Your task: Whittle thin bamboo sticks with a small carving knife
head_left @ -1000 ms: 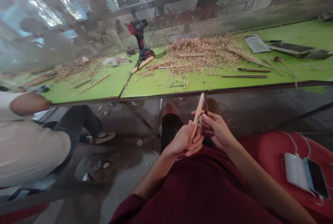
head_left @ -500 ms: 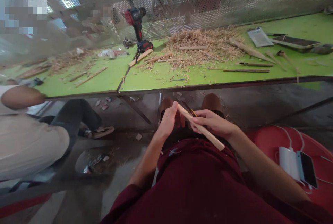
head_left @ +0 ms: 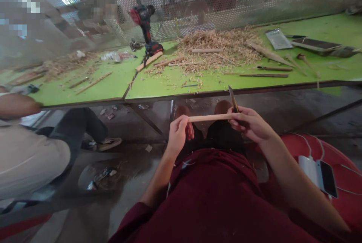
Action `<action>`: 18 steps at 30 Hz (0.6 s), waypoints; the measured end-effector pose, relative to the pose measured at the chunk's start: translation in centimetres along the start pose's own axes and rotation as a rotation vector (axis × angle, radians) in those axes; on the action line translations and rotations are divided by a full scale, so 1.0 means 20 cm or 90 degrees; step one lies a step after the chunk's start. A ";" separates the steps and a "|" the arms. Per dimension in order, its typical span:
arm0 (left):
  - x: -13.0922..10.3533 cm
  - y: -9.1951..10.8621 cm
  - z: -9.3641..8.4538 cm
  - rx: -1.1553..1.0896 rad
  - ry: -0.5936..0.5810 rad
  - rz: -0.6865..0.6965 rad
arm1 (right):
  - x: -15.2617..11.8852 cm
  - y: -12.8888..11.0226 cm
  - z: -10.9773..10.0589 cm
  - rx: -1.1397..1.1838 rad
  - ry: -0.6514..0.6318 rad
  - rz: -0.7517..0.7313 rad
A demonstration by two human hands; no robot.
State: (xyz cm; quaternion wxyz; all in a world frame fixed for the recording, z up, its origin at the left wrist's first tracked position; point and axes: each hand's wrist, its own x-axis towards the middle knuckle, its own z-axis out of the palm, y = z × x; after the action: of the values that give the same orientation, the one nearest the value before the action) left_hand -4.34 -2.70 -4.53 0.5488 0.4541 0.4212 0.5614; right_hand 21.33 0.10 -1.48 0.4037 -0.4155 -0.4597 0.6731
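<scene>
A pale wooden stick (head_left: 209, 118) lies nearly level between my two hands, above my lap. My left hand (head_left: 179, 132) is closed on its left end. The fingers of my right hand (head_left: 249, 123) pinch its right end and also hold a knife (head_left: 233, 99), whose dark blade points up toward the table edge. The green table (head_left: 158, 88) is just beyond, with a heap of wood shavings (head_left: 215, 47) on it.
A red and black drill (head_left: 147, 32) stands on the table. Carved sticks, a packet and a dark tray (head_left: 316, 44) lie around. At left sits another person (head_left: 31, 152). On the red stool (head_left: 345, 164) at right are a phone and power bank.
The stick has swung from a steep slant to nearly level. My right hand has moved right to its end, and the knife blade now points up. My left hand has shifted slightly left and down.
</scene>
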 end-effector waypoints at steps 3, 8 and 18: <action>-0.03 0.02 -0.06 -0.031 -0.196 -0.154 | 0.04 -0.03 0.00 -0.022 -0.019 -0.030; -0.05 0.03 -0.06 -0.048 -0.445 -0.306 | 0.13 -0.08 0.05 -0.091 -0.073 -0.037; -0.07 -0.03 0.08 -0.051 -0.225 -0.162 | 0.00 0.05 0.15 -0.663 0.187 -0.434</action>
State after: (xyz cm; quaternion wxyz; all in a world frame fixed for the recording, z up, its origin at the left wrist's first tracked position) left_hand -2.78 -4.14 -4.73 0.6981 0.4664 0.3502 0.4154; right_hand 18.43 -0.87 -1.71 0.3990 -0.4756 -0.7729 0.1311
